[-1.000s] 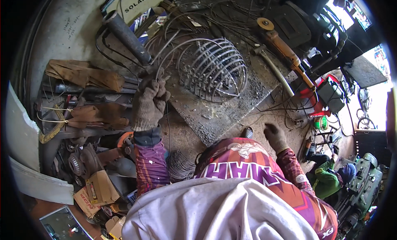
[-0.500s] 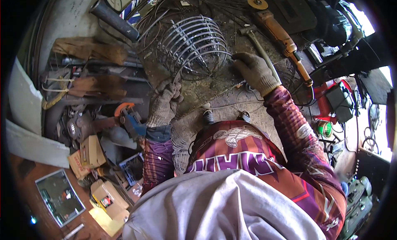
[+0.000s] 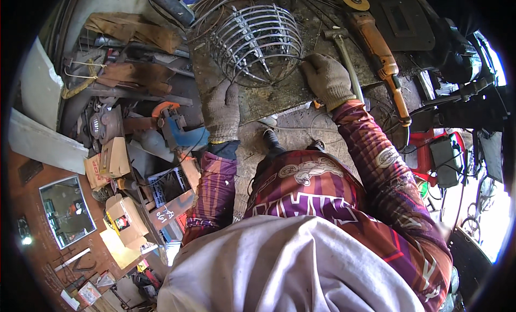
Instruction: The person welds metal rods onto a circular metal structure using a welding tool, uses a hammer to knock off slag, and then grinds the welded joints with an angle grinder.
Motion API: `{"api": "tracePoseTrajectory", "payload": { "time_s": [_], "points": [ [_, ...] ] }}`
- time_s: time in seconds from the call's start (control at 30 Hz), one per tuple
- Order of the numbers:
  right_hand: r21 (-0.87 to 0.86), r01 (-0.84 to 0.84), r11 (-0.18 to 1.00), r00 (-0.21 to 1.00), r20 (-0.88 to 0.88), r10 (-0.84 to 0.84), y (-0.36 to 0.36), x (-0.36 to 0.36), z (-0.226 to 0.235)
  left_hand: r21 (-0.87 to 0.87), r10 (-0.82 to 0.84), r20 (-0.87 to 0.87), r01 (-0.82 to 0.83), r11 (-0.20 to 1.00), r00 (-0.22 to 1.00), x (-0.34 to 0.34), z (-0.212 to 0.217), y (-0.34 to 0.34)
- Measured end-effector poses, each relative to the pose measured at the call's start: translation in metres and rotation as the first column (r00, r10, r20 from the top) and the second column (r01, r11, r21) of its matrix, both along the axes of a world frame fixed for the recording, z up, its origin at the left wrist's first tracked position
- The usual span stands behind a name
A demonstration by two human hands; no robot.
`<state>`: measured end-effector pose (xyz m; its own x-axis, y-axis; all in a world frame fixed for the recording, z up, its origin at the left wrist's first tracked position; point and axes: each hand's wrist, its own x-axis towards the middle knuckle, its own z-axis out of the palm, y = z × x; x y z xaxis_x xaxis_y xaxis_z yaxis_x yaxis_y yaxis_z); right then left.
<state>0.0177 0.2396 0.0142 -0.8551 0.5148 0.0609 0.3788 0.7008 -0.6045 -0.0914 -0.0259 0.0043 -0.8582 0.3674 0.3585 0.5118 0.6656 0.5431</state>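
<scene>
Cluttered metal workbench (image 3: 279, 94), one wire cage (image 3: 252, 38), two gloved hands, left hand (image 3: 223, 110) flat, right hand (image 3: 328, 78) grip pinching cage wire

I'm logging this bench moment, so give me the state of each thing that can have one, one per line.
wire cage: lying on its side on the metal plate, rings unbroken.
left hand: gloved, flat on the plate beside the cage.
right hand: gloved, fingertips on a cage wire.
angle grinder: lying unheld, disc fitted.
hammer: lying flat, unheld.
</scene>
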Motion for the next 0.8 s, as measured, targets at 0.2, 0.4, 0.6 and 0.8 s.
{"api": "tracePoseTrajectory", "payload": {
  "time_s": [0.2, 0.4, 0.6, 0.8],
  "points": [
    [-0.011, 0.021, 1.000, 0.998, -0.058, -0.021, 0.007, -0.005, -0.006, 0.077, -0.044, 0.106, 0.036, 0.996, 0.993, -0.013, -0.019, -0.005],
    [0.029, 0.018, 0.999, 0.998, -0.052, -0.017, 0.006, -0.006, -0.008, 0.003, 0.001, 0.101, -0.001, 1.000, 0.995, -0.008, -0.005, 0.002],
    [0.002, 0.028, 1.000, 0.994, -0.106, -0.027, 0.005, -0.007, -0.013, 0.014, -0.050, 0.090, 0.049, 0.999, 0.995, -0.008, -0.002, -0.002],
    [0.042, 0.032, 0.999, 0.991, -0.134, -0.026, 0.004, -0.008, -0.019, -0.006, -0.053, 0.073, 0.054, 0.999, 0.996, -0.007, -0.005, -0.006]
  ]
}}
